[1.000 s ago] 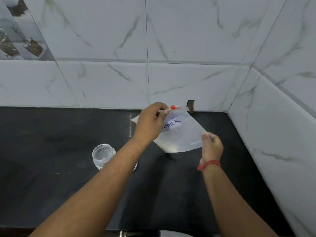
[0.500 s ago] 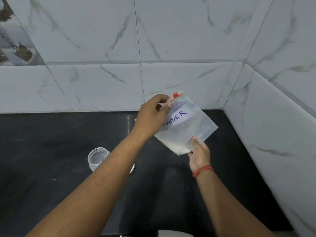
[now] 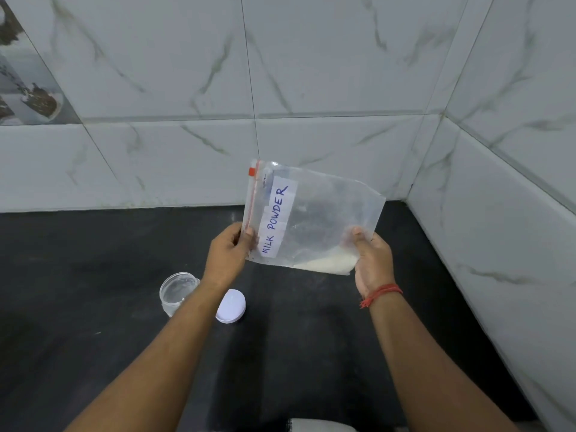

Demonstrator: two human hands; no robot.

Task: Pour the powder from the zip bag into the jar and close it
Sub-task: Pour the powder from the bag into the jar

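Counter: a black stone counter, dull and a little dusty, which runs to the back wall and ends at the right wall in a corner.
Walls: white marble-look tiles with grey veins on the back and on the right side; at the far left one decorated tile with a dark picture.
Zip bag: the clear zip bag is held in the air over the back right part of the counter, turned so that the zip edge with the red slider stands at the left. A white label on it reads "MILK POWDER".
Powder: the white powder lies collected in the lower right corner of the bag.
Left hand: the left hand pinches the lower end of the zip edge, so this grip is closed on the bag.
Right hand: the right hand grasps the bag at its lower right corner, thumb on the front; a red thread is around the wrist.
Jar: the small clear jar stands upright and open on the counter, near the middle, partly behind the left forearm.
Lid: the white round lid lies on the counter just beside the jar, on its right.
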